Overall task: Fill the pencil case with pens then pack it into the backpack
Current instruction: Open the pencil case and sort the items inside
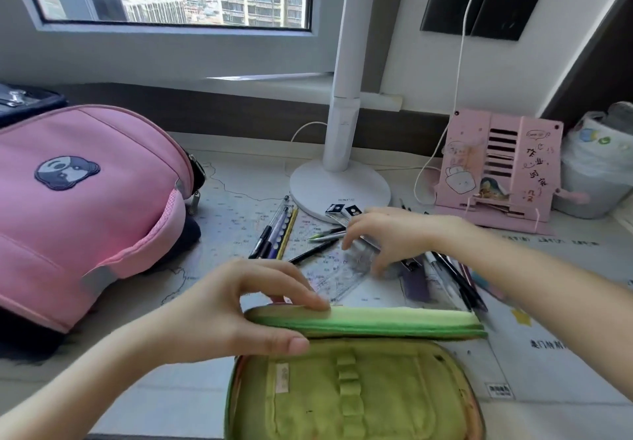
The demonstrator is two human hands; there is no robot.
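A green pencil case [359, 395] lies open at the desk's near edge, its olive inner flap with elastic loops showing. My left hand [239, 306] pinches the raised green lid edge at its left end. Beyond the case, my right hand [387, 237] curls over a clear plastic ruler set [342, 278], blurred by motion; whether it grips it is unclear. Pens [274, 234] lie loose left of that hand, and several more pens [452, 278] lie under my right wrist. A pink backpack [78, 199] lies flat at the left.
A white lamp base [339, 186] stands behind the pens with two small black-and-white boxes [342, 213] at its front. A pink book stand [500, 172] and a bagged bin [596, 165] sit at the right. A white cable [428, 165] hangs from the wall socket.
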